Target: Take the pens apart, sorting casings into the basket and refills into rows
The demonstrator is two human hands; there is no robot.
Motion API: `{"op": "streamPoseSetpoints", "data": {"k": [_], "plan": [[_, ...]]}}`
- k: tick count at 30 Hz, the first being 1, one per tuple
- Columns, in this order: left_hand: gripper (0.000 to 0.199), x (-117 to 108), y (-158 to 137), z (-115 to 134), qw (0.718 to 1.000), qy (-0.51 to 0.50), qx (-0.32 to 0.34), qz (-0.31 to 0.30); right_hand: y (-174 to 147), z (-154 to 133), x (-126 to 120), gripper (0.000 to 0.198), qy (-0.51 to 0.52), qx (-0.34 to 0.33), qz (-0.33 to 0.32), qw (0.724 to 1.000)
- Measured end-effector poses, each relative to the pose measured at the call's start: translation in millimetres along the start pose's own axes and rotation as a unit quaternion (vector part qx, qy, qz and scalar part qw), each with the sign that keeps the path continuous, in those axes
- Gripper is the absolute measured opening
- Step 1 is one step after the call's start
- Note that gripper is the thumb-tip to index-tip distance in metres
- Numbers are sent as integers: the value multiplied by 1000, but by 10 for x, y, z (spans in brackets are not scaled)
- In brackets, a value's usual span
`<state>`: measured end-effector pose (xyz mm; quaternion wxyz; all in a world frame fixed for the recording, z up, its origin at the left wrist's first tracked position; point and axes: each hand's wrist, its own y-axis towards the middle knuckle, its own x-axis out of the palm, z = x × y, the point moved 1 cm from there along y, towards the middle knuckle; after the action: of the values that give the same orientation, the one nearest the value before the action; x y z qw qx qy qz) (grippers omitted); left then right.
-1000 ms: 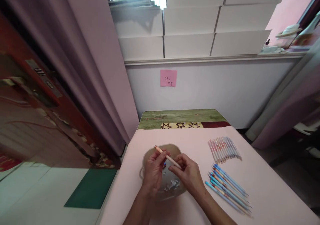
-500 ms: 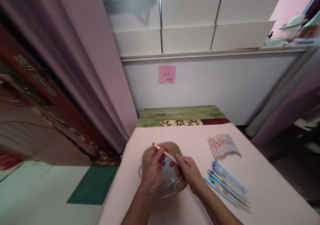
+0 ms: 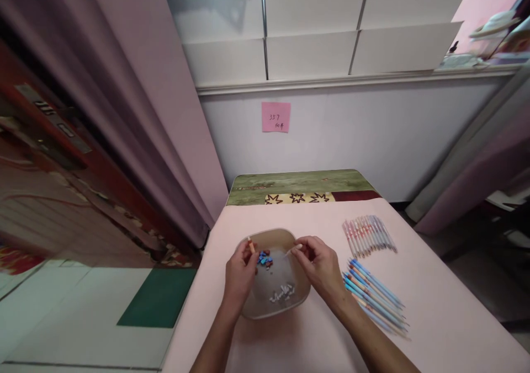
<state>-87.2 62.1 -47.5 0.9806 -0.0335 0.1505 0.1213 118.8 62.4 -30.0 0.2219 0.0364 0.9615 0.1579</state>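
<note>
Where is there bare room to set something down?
Pink table covering lies bare right of the mostly blue slim pens, and behind the beige plastic tub, left of the pale pens. Crowded: the tub, between left hand and right hand.

The tub (image 3: 285, 272) is greyish beige, the cloth (image 3: 439, 307) pale pink, the mat (image 3: 159, 298) green.

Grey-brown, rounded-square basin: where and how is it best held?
Probably hold the basin by opposite edges, one grip from the left, another from the right: it's wide, upright and open, with small blue pieces and thin whitish bits inside.
</note>
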Motion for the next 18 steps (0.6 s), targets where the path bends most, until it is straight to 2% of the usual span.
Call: {"op": "streamPoseSetpoints", "data": {"k": [3,8,10,13,16,18], "plan": [[20,-47,-42,-20,983,178,35,-23,26,-101,37,15,-15,-48,2,999],[24,-123,-73,62,923,382,39,-25,42,-170,69,18,-21,-66,37,997],[30,-123,-83,80,904,425,34,-25,46,-159,87,18,-30,-59,46,997],[35,-90,-113,91,888,456,30,-48,42,-90,154,17,-66,-37,2,997],[27,-58,-151,120,886,454,34,-81,19,28,240,17,-111,-14,-54,992],[22,-51,-169,152,896,433,42,-88,-1,98,276,16,-132,-13,-67,989]]}}
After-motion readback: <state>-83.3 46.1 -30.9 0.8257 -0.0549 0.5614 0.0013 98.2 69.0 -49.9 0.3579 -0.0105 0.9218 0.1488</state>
